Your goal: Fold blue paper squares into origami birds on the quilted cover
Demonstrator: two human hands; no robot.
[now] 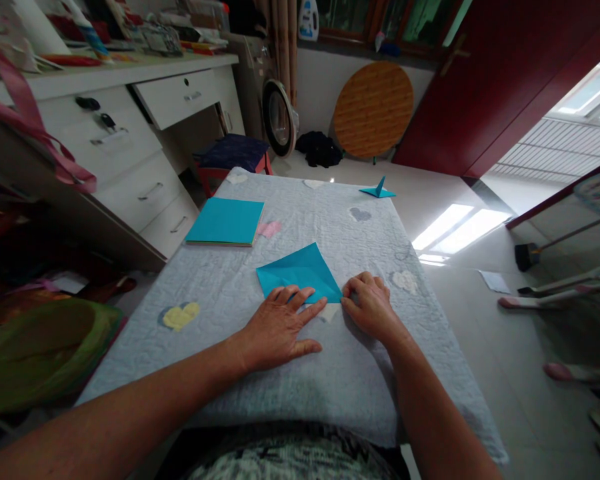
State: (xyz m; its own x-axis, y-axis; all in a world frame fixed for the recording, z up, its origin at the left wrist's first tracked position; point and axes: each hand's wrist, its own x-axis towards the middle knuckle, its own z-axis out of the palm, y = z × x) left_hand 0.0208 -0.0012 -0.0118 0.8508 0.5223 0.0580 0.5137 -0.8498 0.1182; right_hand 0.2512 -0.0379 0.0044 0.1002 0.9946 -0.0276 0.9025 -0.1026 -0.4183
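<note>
A blue sheet of origami paper (300,270) with crease lines lies on the cloth-covered table in front of me. My left hand (285,327) rests on its near edge, fingers spread and lying flat. At the sheet's right corner, my right hand (370,303) has its fingers curled in, with thumb and forefinger pinching that corner. Farther left sits a stack of square paper (225,222) with a blue sheet on top. A small folded blue paper piece (379,190) with an upright point stands near the table's far right corner.
A pale quilted cloth with heart patches (220,367) covers the table. A stool (233,153) stands past its far left edge, before a washing machine (279,117) with its door open. White drawers (125,167) line the left; a round wooden board (373,109) leans on the wall.
</note>
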